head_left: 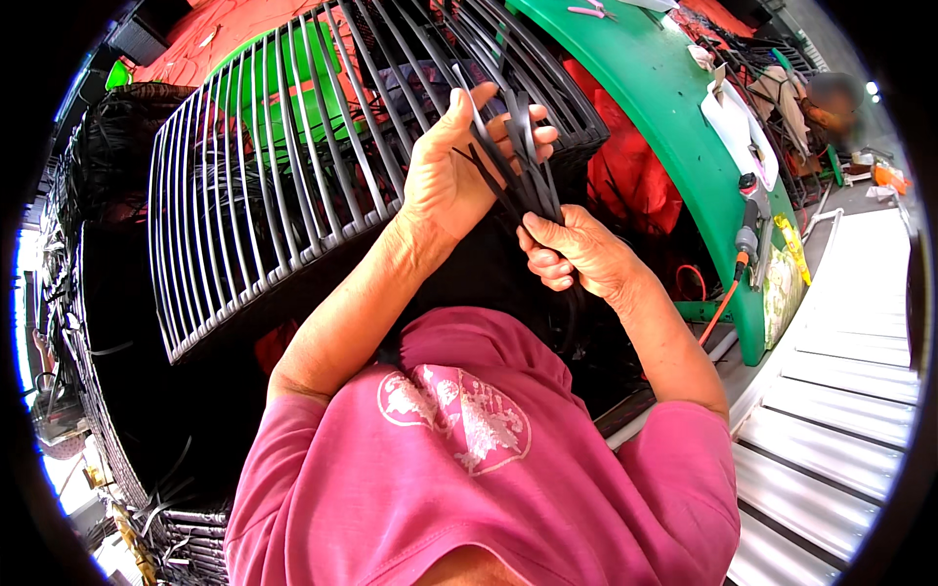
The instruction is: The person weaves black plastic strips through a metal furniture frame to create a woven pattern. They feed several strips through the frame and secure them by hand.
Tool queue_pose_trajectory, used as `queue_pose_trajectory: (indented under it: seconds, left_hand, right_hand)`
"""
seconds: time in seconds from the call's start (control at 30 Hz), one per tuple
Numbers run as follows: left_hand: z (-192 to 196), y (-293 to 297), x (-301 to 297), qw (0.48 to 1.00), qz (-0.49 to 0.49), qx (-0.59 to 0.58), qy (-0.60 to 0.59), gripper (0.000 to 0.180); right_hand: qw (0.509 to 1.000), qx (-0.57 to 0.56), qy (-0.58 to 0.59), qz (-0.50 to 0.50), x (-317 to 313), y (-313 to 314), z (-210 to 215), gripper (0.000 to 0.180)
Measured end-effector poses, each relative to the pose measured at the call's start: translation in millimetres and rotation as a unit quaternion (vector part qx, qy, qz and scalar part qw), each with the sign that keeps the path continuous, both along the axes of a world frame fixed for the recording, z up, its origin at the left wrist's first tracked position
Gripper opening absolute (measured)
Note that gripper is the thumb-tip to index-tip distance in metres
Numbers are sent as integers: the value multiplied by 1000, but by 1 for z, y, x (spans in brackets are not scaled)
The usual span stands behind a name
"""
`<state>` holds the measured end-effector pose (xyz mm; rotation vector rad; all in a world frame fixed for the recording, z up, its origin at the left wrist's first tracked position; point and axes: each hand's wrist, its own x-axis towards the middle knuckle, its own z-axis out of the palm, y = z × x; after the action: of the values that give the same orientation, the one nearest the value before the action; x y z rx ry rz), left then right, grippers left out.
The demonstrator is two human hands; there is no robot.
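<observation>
My right hand (pixel 576 249) is closed around a bundle of flat black plastic strips (pixel 532 181) in front of my chest. The strips' loose ends fan upward, and their lower ends hang below my fist into shadow. My left hand (pixel 454 171) is open beside the bundle, palm turned toward it and fingers spread. Its fingers pass behind the strips, while one strip runs up close to its thumb. Just beyond both hands lies a slatted frame (pixel 283 244) of dark bars, its lower edge near my left wrist.
A green table (pixel 635 107) curves along the right, with a power tool (pixel 750 230) and orange cord at its edge. White slatted panels (pixel 831 391) lie at lower right. Dark woven furniture (pixel 107 391) stands left. A green chair (pixel 298 88) shows behind the bars. Another person (pixel 831 107) is at far right.
</observation>
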<state>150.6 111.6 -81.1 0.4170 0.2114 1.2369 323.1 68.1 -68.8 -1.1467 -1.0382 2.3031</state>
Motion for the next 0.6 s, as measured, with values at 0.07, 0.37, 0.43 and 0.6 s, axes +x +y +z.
queue_pose_trajectory:
  seconds: [0.07,0.37,0.43,0.6]
  left_hand:
    - [-5,9,-3,999,22,-4,27,45]
    - [-30,26,-20,999,24,29,19,29]
    - [-27,21,-19,997,34,50,52,36]
    - [-16,-4,-23,985,10,135,103,51]
  right_hand:
    - [1000,-15,7,14,-5,1,-5,33]
    - [998,-1,37,43,-23,-2,-13,33]
    - [998,12,57,40,-26,-2,-13,33]
    - [995,3,81,50,-31,2,-7,33]
